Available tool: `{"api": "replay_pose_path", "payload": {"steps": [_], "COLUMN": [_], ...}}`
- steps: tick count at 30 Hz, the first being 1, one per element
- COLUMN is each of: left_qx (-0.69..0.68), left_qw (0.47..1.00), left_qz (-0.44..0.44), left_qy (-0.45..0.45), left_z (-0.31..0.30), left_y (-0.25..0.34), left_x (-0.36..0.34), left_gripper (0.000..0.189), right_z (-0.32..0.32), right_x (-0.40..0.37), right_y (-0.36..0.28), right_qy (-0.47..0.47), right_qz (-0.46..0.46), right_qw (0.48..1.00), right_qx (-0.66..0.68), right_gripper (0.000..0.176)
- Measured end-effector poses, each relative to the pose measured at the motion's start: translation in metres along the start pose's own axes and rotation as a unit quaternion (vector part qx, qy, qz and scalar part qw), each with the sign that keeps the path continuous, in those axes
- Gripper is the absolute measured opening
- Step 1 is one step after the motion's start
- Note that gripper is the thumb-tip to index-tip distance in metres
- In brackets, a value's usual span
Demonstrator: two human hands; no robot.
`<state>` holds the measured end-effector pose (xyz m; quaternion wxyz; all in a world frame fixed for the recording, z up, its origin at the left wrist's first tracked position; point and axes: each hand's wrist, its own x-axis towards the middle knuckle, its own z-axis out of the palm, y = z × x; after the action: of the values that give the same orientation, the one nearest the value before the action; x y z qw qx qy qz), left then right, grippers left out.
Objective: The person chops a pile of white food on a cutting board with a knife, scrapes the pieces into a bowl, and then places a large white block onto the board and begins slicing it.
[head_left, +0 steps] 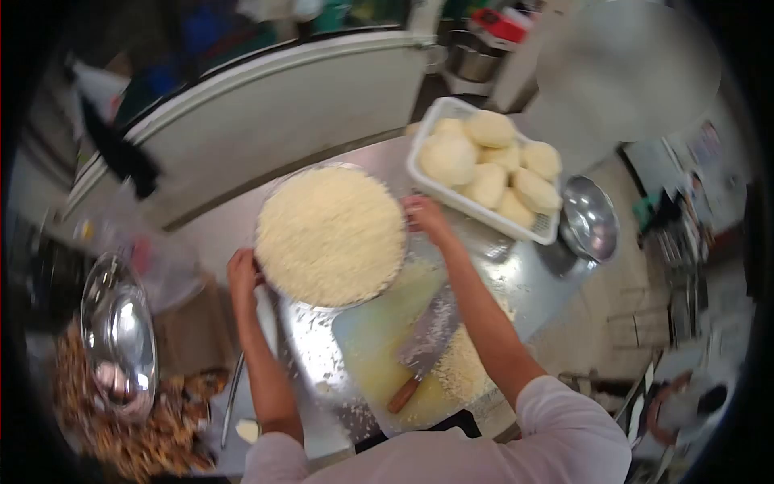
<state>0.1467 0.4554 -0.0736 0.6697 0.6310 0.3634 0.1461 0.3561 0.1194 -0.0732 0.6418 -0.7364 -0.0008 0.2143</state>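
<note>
A large round bowl (284, 293) is heaped with finely chopped pale yellow pieces (330, 234). At its left rim my left hand (243, 276) is closed on the edge, and my right hand (421, 216) grips the opposite side. Nearer my body lies a pale green cutting board (363, 343), partly under the bowl. A cleaver (431, 331) with a wooden handle rests flat on the board, its blade speckled with bits. Beside the cleaver is a loose pile of chopped pieces (463, 367), partly hidden by my right forearm.
A white plastic basket (484, 216) of peeled pale roots stands at the back right, beside an empty-looking metal bowl (591, 218). On the left, another metal bowl (121, 331) sits among brown peelings (153, 431). A person (685, 407) is at the far right.
</note>
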Motion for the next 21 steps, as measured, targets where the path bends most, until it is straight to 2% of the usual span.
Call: {"api": "replay_pose_path", "payload": {"steps": [1, 2, 5, 8, 11, 13, 14, 16, 19, 21], "left_qx": [-0.006, 0.007, 0.031, 0.012, 0.047, 0.048, 0.054, 0.055, 0.032, 0.028], "left_qw": [1.000, 1.000, 0.999, 0.998, 0.996, 0.997, 0.997, 0.991, 0.993, 0.993], "left_qz": [0.001, 0.023, 0.029, 0.043, 0.069, 0.054, 0.053, 0.118, 0.111, 0.111], "left_qy": [-0.011, -0.011, -0.012, -0.033, -0.013, 0.031, 0.027, -0.002, -0.001, -0.009], "left_z": [0.002, 0.004, 0.006, 0.002, -0.001, -0.004, -0.012, -0.022, -0.005, -0.002], "left_y": [-0.007, -0.006, -0.009, -0.019, -0.022, -0.010, -0.012, -0.004, 0.047, 0.051], "left_x": [0.007, 0.008, 0.020, 0.029, 0.034, 0.006, 0.001, -0.012, -0.080, -0.097], "left_gripper": [0.023, 0.023, 0.025, 0.025, 0.025, 0.024, 0.024, 0.025, 0.027, 0.028], "right_z": [-0.002, 0.005, 0.009, 0.017, 0.016, 0.010, 0.008, 0.002, -0.013, -0.027], "right_x": [0.018, 0.029, 0.038, 0.029, 0.010, -0.013, -0.024, -0.045, -0.082, -0.115], "right_y": [0.016, 0.017, 0.014, 0.000, -0.004, -0.006, -0.005, -0.003, -0.006, -0.008], "right_qy": [-0.016, 0.014, -0.031, -0.005, 0.007, -0.028, -0.025, -0.009, -0.013, 0.020], "right_qz": [-0.011, -0.011, -0.032, -0.035, -0.068, -0.060, -0.056, -0.121, -0.097, -0.102], "right_qw": [0.999, 0.997, 0.998, 0.989, 0.984, 0.991, 0.992, 0.988, 0.994, 0.994], "right_qx": [-0.047, -0.075, -0.033, -0.146, -0.163, -0.118, -0.113, -0.097, -0.040, -0.030], "right_gripper": [0.018, 0.009, 0.012, 0.012, 0.011, 0.009, 0.009, 0.006, 0.007, 0.008]}}
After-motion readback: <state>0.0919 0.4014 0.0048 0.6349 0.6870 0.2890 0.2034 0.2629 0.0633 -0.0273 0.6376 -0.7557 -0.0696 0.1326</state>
